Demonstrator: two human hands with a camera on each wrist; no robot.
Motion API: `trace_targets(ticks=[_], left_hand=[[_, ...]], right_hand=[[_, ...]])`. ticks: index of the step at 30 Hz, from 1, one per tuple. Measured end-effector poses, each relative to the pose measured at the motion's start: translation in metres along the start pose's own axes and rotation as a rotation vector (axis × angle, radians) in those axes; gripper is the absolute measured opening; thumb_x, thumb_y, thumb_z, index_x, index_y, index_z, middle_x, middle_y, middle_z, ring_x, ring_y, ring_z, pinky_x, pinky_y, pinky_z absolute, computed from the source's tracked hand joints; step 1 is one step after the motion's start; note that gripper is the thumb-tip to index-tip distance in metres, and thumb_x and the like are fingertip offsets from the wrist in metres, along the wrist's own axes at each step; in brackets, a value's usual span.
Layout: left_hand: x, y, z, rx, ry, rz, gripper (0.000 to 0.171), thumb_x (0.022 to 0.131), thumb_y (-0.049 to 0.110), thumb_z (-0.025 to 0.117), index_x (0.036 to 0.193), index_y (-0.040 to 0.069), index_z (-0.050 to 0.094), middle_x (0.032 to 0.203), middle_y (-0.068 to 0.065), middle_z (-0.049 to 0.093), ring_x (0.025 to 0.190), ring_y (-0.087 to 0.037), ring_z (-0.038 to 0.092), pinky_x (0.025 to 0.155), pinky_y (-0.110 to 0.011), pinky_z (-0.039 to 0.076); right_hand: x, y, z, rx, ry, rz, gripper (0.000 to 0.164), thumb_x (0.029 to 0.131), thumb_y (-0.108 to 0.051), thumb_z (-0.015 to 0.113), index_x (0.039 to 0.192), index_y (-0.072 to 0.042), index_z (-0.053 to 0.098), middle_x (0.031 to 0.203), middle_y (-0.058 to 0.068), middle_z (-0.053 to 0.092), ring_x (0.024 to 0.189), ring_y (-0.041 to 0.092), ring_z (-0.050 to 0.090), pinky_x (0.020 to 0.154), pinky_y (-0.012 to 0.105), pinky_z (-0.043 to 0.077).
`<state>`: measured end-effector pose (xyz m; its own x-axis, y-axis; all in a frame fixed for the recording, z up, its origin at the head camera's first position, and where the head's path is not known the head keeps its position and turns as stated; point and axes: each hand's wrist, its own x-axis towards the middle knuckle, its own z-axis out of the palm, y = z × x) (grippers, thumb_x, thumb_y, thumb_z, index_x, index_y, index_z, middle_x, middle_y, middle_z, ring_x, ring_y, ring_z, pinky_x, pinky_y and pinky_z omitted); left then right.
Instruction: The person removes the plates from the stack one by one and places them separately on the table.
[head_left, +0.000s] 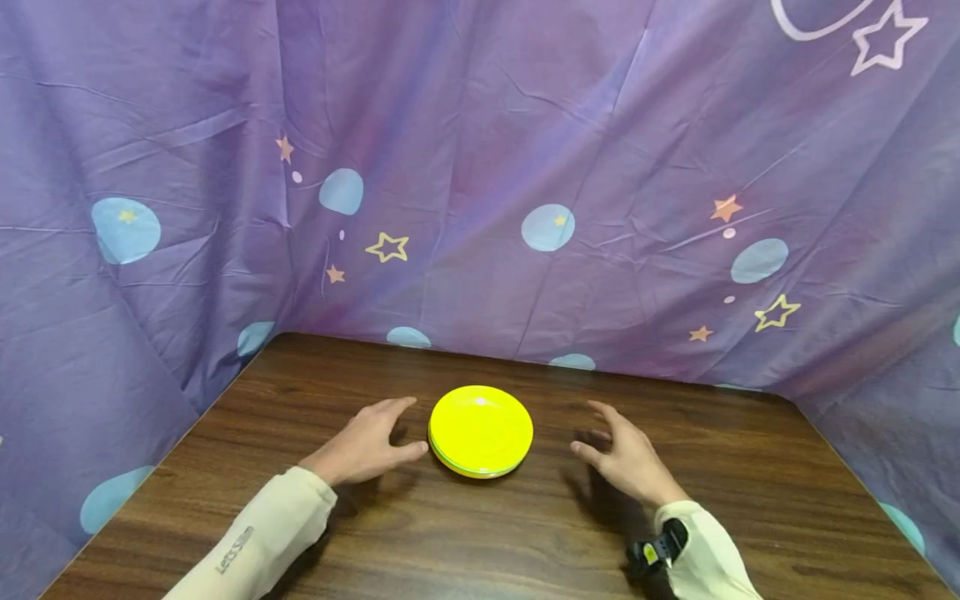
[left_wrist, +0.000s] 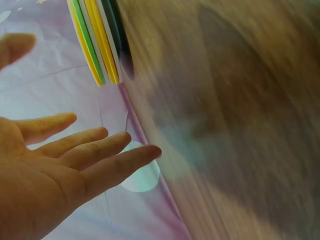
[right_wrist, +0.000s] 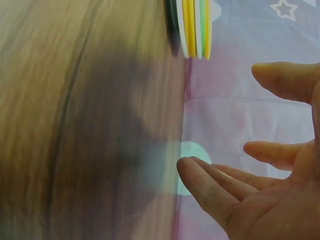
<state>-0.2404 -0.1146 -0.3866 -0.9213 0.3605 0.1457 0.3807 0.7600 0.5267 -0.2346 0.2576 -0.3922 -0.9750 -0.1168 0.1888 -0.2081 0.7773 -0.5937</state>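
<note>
A stack of round plates [head_left: 481, 429] lies on the wooden table, a bright yellow one on top. Seen edge-on in the left wrist view, the stack [left_wrist: 97, 40] has yellow, green and white rims. My left hand [head_left: 367, 442] is just left of the plates, fingers spread and thumb near their rim; whether it touches cannot be told from the head view. My right hand [head_left: 626, 458] hovers to the right of the stack with a wider gap. Its fingers [right_wrist: 207, 192] are extended, with nothing between them and the thumb.
The brown wooden table [head_left: 465, 550] reaches back to a purple curtain [head_left: 480, 167] printed with stars and blue spots, which also hangs along both sides. A black strap with a small device [head_left: 658, 546] is on my right wrist.
</note>
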Motion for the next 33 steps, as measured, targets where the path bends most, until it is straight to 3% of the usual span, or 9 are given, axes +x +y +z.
trace_targets(ticks=[5, 12, 23, 33], left_hand=[[0.003, 0.003, 0.002, -0.054, 0.018, 0.004, 0.063, 0.091, 0.026, 0.068, 0.144, -0.002, 0.048, 0.147, -0.023, 0.053, 0.133, -0.042, 0.053, 0.112, -0.054, 0.042], [0.006, 0.008, 0.004, -0.157, 0.019, -0.005, 0.058, 0.09, 0.02, 0.067, 0.141, -0.003, 0.051, 0.144, -0.022, 0.056, 0.122, -0.04, 0.063, 0.103, -0.052, 0.052], [0.012, 0.012, 0.014, -0.351, 0.033, -0.07, 0.057, 0.088, 0.013, 0.068, 0.138, -0.007, 0.051, 0.136, -0.029, 0.06, 0.118, -0.042, 0.065, 0.099, -0.049, 0.054], [0.016, 0.016, 0.021, -0.421, 0.056, -0.167, 0.058, 0.083, 0.011, 0.069, 0.135, -0.007, 0.053, 0.131, -0.027, 0.064, 0.114, -0.037, 0.068, 0.091, -0.041, 0.059]], right_hand=[[0.001, -0.002, 0.001, 0.08, -0.05, 0.052, 0.069, 0.091, -0.021, 0.071, 0.149, -0.002, 0.039, 0.144, 0.035, 0.049, 0.123, 0.05, 0.059, 0.101, 0.056, 0.051], [0.003, -0.002, 0.006, 0.194, -0.088, 0.058, 0.067, 0.092, -0.016, 0.07, 0.148, 0.0, 0.039, 0.142, 0.037, 0.048, 0.122, 0.047, 0.061, 0.095, 0.049, 0.056], [0.009, -0.001, 0.01, 0.339, -0.149, 0.036, 0.067, 0.092, -0.01, 0.068, 0.148, 0.006, 0.035, 0.141, 0.039, 0.048, 0.125, 0.049, 0.058, 0.097, 0.046, 0.056], [0.015, -0.007, 0.018, 0.384, -0.164, -0.003, 0.065, 0.092, -0.01, 0.068, 0.146, 0.008, 0.037, 0.14, 0.039, 0.049, 0.122, 0.049, 0.06, 0.097, 0.044, 0.056]])
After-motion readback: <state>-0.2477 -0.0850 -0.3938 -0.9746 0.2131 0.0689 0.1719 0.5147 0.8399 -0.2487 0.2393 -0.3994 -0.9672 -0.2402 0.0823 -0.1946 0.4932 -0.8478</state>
